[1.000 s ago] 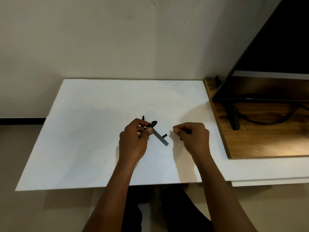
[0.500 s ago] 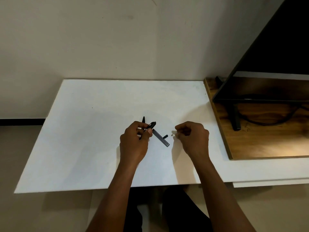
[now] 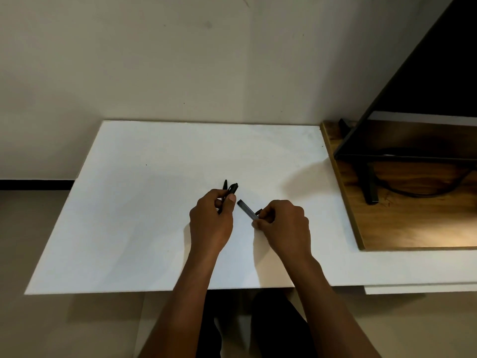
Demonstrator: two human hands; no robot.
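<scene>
Right hand (image 3: 284, 226) now pinches grey barrel (image 3: 245, 208), hiding its end.

I note a grey barrel (image 3: 247, 209), short and straight, set slantwise over the white board (image 3: 144, 228). Its upper end points up and left; its lower end is pinched in the right hand (image 3: 284, 226). A small black bit (image 3: 259, 211) sits just beside that pinch. A black pen piece (image 3: 233, 189) and a thin black piece (image 3: 225, 183) stand out side by side above the left hand (image 3: 210, 223), which grips both. I cannot tell whether the barrel touches the board.
</scene>
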